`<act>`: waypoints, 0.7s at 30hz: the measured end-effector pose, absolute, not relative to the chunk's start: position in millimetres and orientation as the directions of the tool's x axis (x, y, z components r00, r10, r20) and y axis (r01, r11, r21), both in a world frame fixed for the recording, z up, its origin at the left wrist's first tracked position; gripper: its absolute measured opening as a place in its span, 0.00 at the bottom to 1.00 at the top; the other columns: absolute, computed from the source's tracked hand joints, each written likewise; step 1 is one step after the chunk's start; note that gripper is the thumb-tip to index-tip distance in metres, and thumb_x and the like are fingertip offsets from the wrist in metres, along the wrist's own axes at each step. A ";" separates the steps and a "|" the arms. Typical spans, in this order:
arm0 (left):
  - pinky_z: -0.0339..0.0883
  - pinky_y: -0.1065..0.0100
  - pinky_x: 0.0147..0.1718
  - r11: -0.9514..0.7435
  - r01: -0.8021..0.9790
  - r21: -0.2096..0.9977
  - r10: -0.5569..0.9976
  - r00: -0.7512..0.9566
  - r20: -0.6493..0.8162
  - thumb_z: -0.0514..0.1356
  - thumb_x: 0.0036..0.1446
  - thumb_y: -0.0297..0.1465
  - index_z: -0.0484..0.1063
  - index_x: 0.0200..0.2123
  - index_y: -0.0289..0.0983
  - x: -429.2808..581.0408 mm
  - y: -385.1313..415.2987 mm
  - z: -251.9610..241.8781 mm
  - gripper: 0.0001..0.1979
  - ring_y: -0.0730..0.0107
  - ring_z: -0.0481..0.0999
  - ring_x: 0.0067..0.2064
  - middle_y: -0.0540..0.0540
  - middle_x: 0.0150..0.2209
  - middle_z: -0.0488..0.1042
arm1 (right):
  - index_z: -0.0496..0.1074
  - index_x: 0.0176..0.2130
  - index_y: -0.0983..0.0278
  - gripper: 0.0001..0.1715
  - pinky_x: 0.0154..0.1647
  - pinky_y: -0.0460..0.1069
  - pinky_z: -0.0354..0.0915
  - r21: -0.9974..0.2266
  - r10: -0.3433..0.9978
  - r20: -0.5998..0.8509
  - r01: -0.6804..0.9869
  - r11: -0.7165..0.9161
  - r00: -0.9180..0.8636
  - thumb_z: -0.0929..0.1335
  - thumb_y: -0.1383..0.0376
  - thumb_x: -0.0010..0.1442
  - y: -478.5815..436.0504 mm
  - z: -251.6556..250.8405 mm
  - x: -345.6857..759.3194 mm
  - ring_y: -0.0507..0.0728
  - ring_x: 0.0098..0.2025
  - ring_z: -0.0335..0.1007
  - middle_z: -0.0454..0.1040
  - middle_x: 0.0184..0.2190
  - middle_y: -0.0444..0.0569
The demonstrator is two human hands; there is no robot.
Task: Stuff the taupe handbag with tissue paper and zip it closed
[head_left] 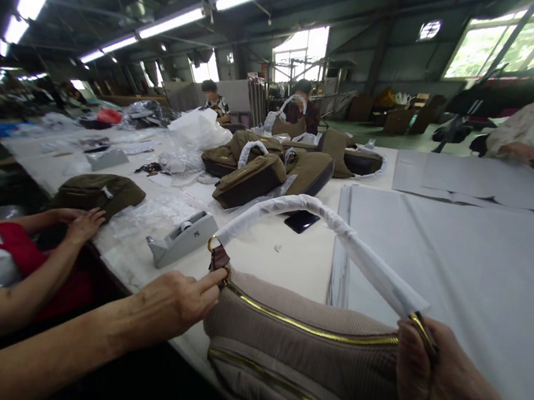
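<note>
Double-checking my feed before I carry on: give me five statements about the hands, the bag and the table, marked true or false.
1. The left hand touches one end of the ribbed bag. True.
2. The right hand grips the phone. False: it holds the bag's other end, where the strap meets it; the phone lies on the table.
3. The strap is wrapped in whitish material. True.
4. The upper zip has silver teeth. False: they are gold-coloured.
5. In the picture, the tape dispenser is left of the phone. True.
</note>
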State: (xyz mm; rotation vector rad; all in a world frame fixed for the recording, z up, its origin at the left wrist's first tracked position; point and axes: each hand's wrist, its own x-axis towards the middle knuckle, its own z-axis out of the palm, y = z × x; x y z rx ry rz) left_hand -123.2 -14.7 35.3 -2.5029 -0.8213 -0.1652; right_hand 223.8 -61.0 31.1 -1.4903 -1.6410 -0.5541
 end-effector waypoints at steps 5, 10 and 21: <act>0.63 0.66 0.16 -0.670 0.605 -0.430 0.527 0.796 0.298 0.47 0.61 0.24 0.63 0.29 0.37 -118.6 -12.2 47.1 0.09 0.69 0.71 0.22 0.48 0.32 0.73 | 0.65 0.33 0.65 0.19 0.21 0.46 0.52 -0.123 0.531 0.845 0.944 0.305 -0.061 0.57 0.56 0.68 -61.4 31.3 231.6 0.50 0.19 0.57 0.62 0.21 0.42; 0.69 0.64 0.32 -0.630 0.625 -0.461 0.347 0.758 0.552 0.57 0.56 0.21 0.62 0.28 0.36 -114.2 0.1 60.1 0.07 0.66 0.73 0.33 0.44 0.41 0.74 | 0.64 0.32 0.65 0.18 0.22 0.45 0.52 -0.162 0.520 0.854 0.945 0.285 -0.010 0.59 0.56 0.68 -62.7 29.7 233.3 0.49 0.19 0.56 0.59 0.20 0.41; 0.66 0.74 0.30 -0.539 0.841 -0.043 0.418 0.312 0.853 0.57 0.58 0.24 0.63 0.25 0.35 -113.8 29.5 44.6 0.09 0.77 0.70 0.30 0.46 0.38 0.68 | 0.61 0.31 0.64 0.10 0.25 0.45 0.55 -0.176 0.429 0.903 0.917 0.359 0.005 0.63 0.64 0.65 -37.8 28.4 226.2 0.49 0.21 0.55 0.58 0.22 0.40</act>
